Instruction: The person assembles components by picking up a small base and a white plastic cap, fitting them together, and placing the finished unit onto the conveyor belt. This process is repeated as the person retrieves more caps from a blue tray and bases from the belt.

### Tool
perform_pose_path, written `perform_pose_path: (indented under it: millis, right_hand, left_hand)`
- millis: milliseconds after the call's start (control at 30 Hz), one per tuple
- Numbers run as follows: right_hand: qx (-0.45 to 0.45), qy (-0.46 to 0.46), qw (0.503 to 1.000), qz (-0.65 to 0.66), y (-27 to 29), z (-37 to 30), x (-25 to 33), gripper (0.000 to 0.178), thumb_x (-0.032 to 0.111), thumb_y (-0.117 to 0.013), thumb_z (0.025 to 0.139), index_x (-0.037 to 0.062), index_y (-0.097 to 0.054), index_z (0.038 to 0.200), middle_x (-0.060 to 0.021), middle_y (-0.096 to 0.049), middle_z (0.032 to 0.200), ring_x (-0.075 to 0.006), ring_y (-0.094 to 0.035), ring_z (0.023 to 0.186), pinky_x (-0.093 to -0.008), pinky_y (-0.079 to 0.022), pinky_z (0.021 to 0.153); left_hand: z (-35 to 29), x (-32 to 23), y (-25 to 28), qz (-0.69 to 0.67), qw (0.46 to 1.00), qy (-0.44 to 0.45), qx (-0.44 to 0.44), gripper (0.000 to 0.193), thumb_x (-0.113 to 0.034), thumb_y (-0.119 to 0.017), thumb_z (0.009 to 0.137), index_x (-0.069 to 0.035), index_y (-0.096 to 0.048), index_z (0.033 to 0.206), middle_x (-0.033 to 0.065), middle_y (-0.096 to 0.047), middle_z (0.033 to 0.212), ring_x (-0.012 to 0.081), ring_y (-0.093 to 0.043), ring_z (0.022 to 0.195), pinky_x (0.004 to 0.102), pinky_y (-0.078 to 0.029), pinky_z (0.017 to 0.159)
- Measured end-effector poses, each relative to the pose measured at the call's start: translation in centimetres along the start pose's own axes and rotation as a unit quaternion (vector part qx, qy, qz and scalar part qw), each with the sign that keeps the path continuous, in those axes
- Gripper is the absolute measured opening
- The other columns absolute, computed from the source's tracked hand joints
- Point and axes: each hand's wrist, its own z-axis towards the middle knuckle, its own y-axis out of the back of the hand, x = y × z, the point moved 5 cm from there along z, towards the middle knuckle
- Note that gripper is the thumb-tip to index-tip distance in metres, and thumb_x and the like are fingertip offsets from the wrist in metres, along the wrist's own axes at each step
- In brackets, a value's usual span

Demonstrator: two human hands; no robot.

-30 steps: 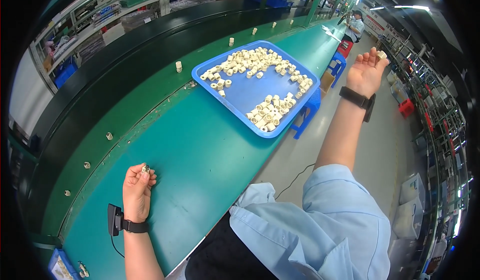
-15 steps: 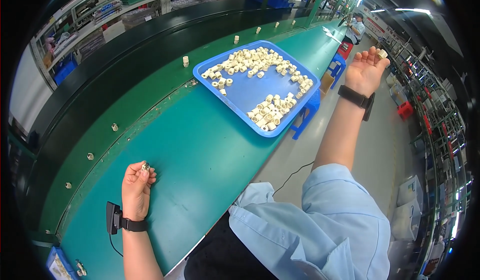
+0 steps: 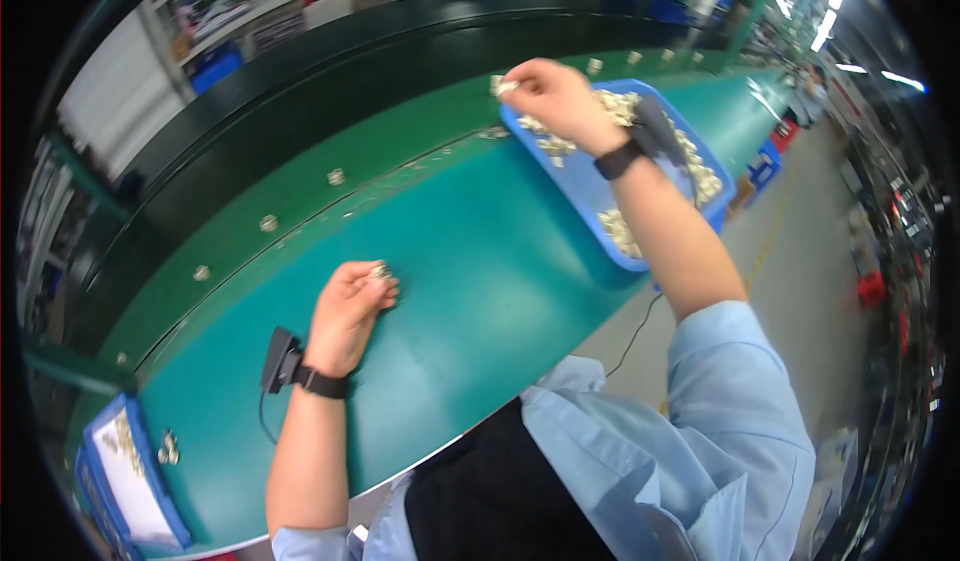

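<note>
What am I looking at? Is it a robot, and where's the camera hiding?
No robot: it's a person, with a bare left hand and right hand. The camera sits on that person's head and looks down through a wide lens, so straight edges look bent. The left hand has a small shiny part in its grip, above a green table. The right hand reaches over a blue tray holding pale little pieces. Another pale piece shows beside that hand, too blurry to tell if it's held. On a green strip along the table's far side, little parts sit spaced apart.
</note>
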Motion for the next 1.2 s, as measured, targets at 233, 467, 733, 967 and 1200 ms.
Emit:
perform_pose_path:
  millis: [233, 467, 733, 967, 1200]
  right_hand:
    - [0.154, 0.060, 0.929, -0.331, -16.8, 11.0, -3.5, 0.030, 0.027, -0.062, 0.069, 0.0018, -0.062, 0.085, -0.0143, -0.064, 0.082, -0.0304, -0.061, 0.079, -0.0368, -0.047, 0.071]
    - [0.238, -0.023, 0.866, -0.439, -17.3, 11.5, -7.1, 0.041, 0.035, -0.061, 0.072, 0.0039, -0.062, 0.099, -0.0173, -0.063, 0.094, -0.0310, -0.059, 0.089, -0.0374, -0.047, 0.076]
    - [0.165, 0.011, 0.970, -0.177, -2.7, 3.9, -2.2, 0.037, 0.027, -0.061, 0.081, -0.0007, -0.056, 0.106, -0.0104, -0.062, 0.087, -0.0147, -0.058, 0.078, -0.0264, -0.046, 0.070]
    - [0.217, -0.180, 0.901, -0.329, 6.5, -9.6, -7.6, 0.027, 0.015, -0.062, 0.078, 0.0021, -0.058, 0.102, -0.0079, -0.058, 0.075, -0.0153, -0.055, 0.071, -0.0279, -0.045, 0.065]
    - [0.245, -0.183, 0.924, -0.228, 4.9, -13.0, -9.9, 0.024, 0.017, -0.060, 0.080, 0.0027, -0.059, 0.100, -0.0106, -0.059, 0.076, -0.0210, -0.057, 0.071, -0.0297, -0.045, 0.068]
  left_hand:
    - [-0.4, 0.0, 0.8, -0.028, 0.999, 0.024, 0.018, 0.017, -0.008, -0.057, 0.083, -0.005, -0.051, 0.099, 0.0051, -0.059, 0.090, 0.0131, -0.057, 0.082, 0.0254, -0.046, 0.074]
    - [-0.4, -0.1, 1.2, -0.070, 0.996, 0.041, 0.034, 0.017, -0.007, -0.057, 0.084, -0.003, -0.051, 0.099, 0.0051, -0.059, 0.089, 0.0121, -0.056, 0.081, 0.0240, -0.046, 0.072]
    - [-0.3, -0.3, 1.2, -0.050, 0.997, 0.051, 0.020, 0.019, -0.008, -0.058, 0.083, -0.004, -0.050, 0.101, 0.0053, -0.059, 0.090, 0.0123, -0.056, 0.082, 0.0241, -0.046, 0.073]
    - [-0.1, -0.4, 0.8, -0.033, 0.998, 0.046, 0.015, 0.021, -0.008, -0.057, 0.084, -0.004, -0.049, 0.103, 0.0063, -0.059, 0.091, 0.0130, -0.056, 0.083, 0.0247, -0.046, 0.074]
    - [-0.4, -0.3, 0.8, -0.001, 1.000, 0.028, 0.003, 0.020, -0.008, -0.056, 0.085, -0.003, -0.049, 0.103, 0.0067, -0.059, 0.091, 0.0130, -0.055, 0.082, 0.0248, -0.046, 0.074]
